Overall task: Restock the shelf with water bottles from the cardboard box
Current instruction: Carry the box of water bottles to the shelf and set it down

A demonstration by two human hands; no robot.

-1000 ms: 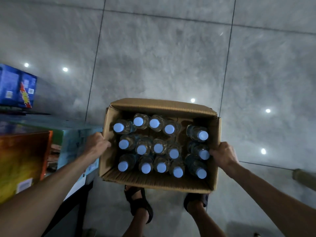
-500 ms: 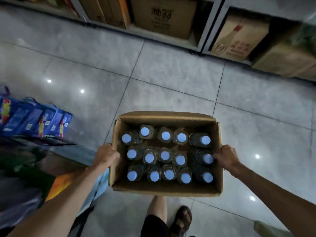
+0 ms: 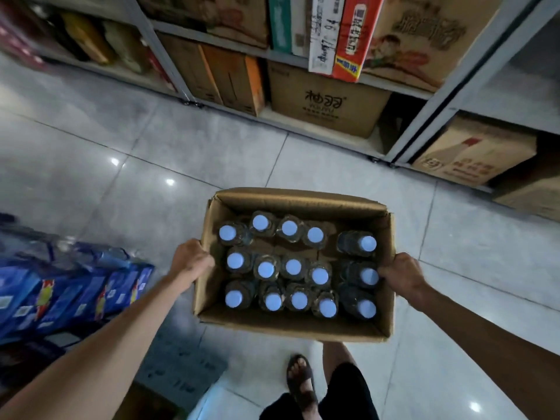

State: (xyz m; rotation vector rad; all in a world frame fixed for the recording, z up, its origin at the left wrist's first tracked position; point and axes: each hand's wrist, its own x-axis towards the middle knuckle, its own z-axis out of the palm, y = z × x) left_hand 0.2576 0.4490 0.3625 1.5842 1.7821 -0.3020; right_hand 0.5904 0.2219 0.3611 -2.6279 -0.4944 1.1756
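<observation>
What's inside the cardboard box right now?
Inside the cardboard box: fifteen upright water bottles with pale blue caps, in three rows of five. The box floor beneath them is mostly hidden.

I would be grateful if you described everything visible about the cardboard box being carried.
The cardboard box is plain brown corrugated board, open-topped, held level above the tiled floor. The left hand and right hand grip its side walls. Inside stand fifteen clear water bottles with pale blue caps, in three rows of five.
</observation>
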